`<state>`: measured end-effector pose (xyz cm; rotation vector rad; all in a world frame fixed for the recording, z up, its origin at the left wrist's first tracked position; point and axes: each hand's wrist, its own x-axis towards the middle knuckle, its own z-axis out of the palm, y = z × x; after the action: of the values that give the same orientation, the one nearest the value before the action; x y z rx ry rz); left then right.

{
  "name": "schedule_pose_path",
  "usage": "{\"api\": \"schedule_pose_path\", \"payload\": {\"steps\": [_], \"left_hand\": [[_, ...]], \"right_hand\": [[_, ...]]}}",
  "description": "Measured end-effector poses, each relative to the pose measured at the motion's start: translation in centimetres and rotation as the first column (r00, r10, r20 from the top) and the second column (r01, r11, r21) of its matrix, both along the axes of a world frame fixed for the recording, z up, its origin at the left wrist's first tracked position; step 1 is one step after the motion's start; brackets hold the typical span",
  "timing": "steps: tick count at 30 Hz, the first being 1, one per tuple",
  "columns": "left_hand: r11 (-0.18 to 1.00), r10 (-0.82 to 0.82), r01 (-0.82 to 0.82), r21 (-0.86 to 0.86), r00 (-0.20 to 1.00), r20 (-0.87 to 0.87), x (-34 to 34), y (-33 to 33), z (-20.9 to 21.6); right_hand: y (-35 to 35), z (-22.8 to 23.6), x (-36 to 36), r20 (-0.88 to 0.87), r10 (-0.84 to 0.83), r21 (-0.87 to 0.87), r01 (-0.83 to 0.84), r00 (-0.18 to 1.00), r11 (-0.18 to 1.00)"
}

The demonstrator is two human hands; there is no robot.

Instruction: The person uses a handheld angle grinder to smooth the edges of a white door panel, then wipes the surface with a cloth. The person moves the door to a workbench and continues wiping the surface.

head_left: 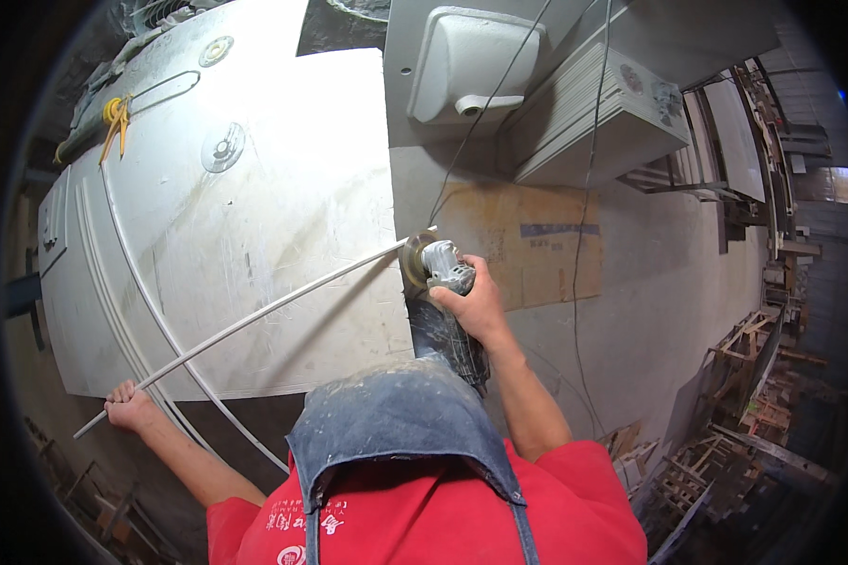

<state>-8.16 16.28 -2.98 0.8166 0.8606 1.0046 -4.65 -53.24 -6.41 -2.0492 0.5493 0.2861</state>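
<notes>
My left hand (130, 407) is closed round the lower left end of a long, thin white rod (278, 303). The rod slants up to the right across a white-topped worktable (334, 179). Near the table's right edge, my right hand (478, 303) grips the body of an angle grinder (450, 273). The grinder's round disc (414, 264) is at the rod's far end; whether it touches the rod I cannot tell. A short tip of the rod shows beyond the disc. Part of the grinder's body is hidden by my hand.
Two loose discs (223, 148) and an orange-handled tool (115, 121) lie on the table's far left part. Long pale strips (146, 282) curve along its left side. Beyond the right edge are a white basin (476, 61), stacked panels (589, 118), flattened cardboard (542, 273) and a hanging cable (587, 184).
</notes>
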Motion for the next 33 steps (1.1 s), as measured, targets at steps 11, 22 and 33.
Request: {"api": "schedule_pose_path", "payload": {"steps": [11, 22, 33], "left_hand": [[1.0, 0.002, -0.002, 0.007, 1.0, -0.005, 0.1, 0.3, 0.0], [1.0, 0.011, -0.011, 0.026, 1.0, -0.002, 0.8, -0.4, 0.6], [0.998, -0.054, 0.053, 0.043, 0.998, 0.025, 0.5, 1.8, -1.1]], "right_hand": [[1.2, 1.4, 0.1, -0.025, 0.089, -0.034, -0.09, 0.996, 0.995], [2.7, 2.7, -0.1, -0.025, 0.277, -0.228, -0.275, 0.961, 0.934], [-1.5, 2.5, 1.8, -0.094, 0.104, -0.305, -0.128, 0.99, 0.944]]}}
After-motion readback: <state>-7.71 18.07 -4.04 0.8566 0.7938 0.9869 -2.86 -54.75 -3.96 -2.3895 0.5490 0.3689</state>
